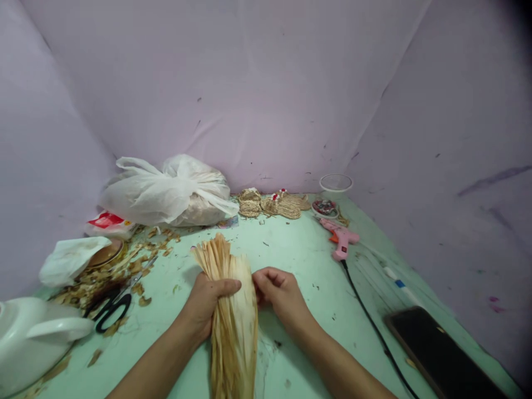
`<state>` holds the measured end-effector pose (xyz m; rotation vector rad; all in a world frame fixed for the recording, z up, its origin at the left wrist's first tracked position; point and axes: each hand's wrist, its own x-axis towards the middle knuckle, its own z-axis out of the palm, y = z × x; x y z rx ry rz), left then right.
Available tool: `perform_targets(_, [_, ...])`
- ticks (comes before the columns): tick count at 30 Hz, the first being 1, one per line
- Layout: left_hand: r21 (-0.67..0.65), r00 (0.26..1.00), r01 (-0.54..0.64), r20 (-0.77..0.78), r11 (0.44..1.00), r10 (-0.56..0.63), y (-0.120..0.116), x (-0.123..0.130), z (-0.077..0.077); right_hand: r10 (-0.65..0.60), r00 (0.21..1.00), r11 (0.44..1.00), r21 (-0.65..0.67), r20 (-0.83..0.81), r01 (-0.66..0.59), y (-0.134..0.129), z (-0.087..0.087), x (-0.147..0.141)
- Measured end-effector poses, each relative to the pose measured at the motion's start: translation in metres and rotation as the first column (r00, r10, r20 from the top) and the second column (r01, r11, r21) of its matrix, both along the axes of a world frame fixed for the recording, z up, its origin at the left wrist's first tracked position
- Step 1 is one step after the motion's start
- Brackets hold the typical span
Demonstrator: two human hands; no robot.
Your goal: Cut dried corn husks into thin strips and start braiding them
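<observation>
A long bundle of dried corn husks (pixel 235 332), pale cream to tan, stands out in front of me with its ragged ends fanned at the top. My left hand (pixel 208 302) is closed around its left side, the thumb pressed flat across the front. At the right edge of the bundle, my right hand (pixel 276 291) has its thumb and forefinger pinched together against the husks, the other fingers curled. The lower end of the bundle runs out of view at the bottom.
Black scissors (pixel 110 310) lie among husk scraps (pixel 141 260) at left, beside a white jug (pixel 37 343). Behind are a white plastic bag (pixel 166 191) and woven pieces (pixel 286 205). A pink glue gun (pixel 341 238), its cord (pixel 369 321) and a phone (pixel 440 354) lie at right.
</observation>
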<state>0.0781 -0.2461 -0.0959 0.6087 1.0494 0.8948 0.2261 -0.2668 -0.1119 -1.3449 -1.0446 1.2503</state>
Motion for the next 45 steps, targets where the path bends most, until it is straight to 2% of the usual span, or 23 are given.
perform_targets(1, [-0.009, 1.000, -0.015, -0.014, 1.000, 0.015, 0.000, 0.000, 0.000, -0.060, 0.982, 0.997, 0.066, 0.181, 0.048, 0.007, 0.002, 0.009])
perform_targets(2, [-0.015, 0.999, -0.029, -0.030, 0.999, 0.028, 0.001, 0.000, 0.001, -0.144, 0.911, 0.982, 0.173, 0.386, 0.082, 0.017, 0.004, 0.019])
perform_targets(3, [-0.020, 0.998, -0.038, -0.046, 0.999, 0.037, 0.001, 0.000, 0.001, -0.225, 0.751, 0.967, 0.237, 0.620, 0.095, 0.029, 0.006, 0.031])
perform_targets(4, [-0.023, 0.998, -0.040, -0.058, 0.999, 0.038, 0.001, 0.000, 0.002, -0.243, 0.527, 0.969, 0.232, 0.815, 0.088, 0.042, 0.007, 0.043])
perform_targets(5, [-0.026, 0.997, -0.038, -0.062, 0.999, 0.036, 0.002, 0.000, 0.002, -0.234, 0.451, 0.972, 0.218, 0.861, 0.089, 0.055, 0.007, 0.054])
perform_targets(9, [-0.038, 0.999, -0.023, -0.046, 0.999, 0.021, 0.002, -0.001, 0.001, -0.117, 0.307, 0.992, 0.128, 0.944, -0.016, 0.094, -0.001, 0.077])
perform_targets(13, [-0.031, 0.999, -0.010, -0.034, 0.999, 0.009, 0.004, -0.002, 0.000, -0.049, 0.173, 0.996, 0.060, 0.984, -0.059, 0.104, -0.007, 0.074])
perform_targets(16, [-0.037, 0.999, -0.007, -0.040, 0.999, 0.006, 0.004, -0.002, 0.000, 0.003, 0.119, 0.997, 0.006, 0.993, -0.073, 0.107, -0.005, 0.071])
perform_targets(19, [-0.046, 0.999, -0.024, -0.045, 0.999, 0.022, 0.004, -0.001, 0.001, 0.051, 0.104, 0.996, -0.043, 0.993, -0.075, 0.113, -0.002, 0.073])
perform_targets(27, [-0.002, 0.999, -0.012, -0.040, 1.000, 0.012, 0.003, -0.003, 0.000, 0.059, 0.135, 0.994, -0.045, 0.989, -0.102, 0.107, 0.003, 0.074])
perform_targets(32, [0.033, 0.999, 0.002, -0.046, 0.999, 0.000, 0.003, -0.004, -0.003, 0.015, 0.251, 0.996, 0.009, 0.968, -0.094, 0.096, 0.006, 0.071])
perform_targets(37, [0.030, 0.999, 0.009, -0.044, 1.000, -0.008, 0.004, -0.003, -0.002, -0.070, 0.478, 0.997, 0.076, 0.876, 0.007, 0.073, 0.008, 0.070])
perform_targets(41, [0.017, 0.999, -0.002, -0.038, 1.000, 0.003, 0.003, -0.003, 0.000, -0.097, 0.713, 0.995, 0.041, 0.694, 0.095, 0.035, 0.013, 0.047])
perform_targets(44, [0.024, 1.000, 0.023, -0.009, 0.999, -0.023, 0.003, -0.002, 0.000, 0.030, 0.886, 0.996, -0.083, 0.462, 0.010, 0.006, 0.018, 0.018])
perform_targets(45, [0.028, 0.999, 0.041, 0.002, 0.999, -0.041, 0.002, -0.001, -0.001, 0.080, 0.978, 0.983, -0.176, 0.190, -0.046, -0.001, 0.020, 0.008])
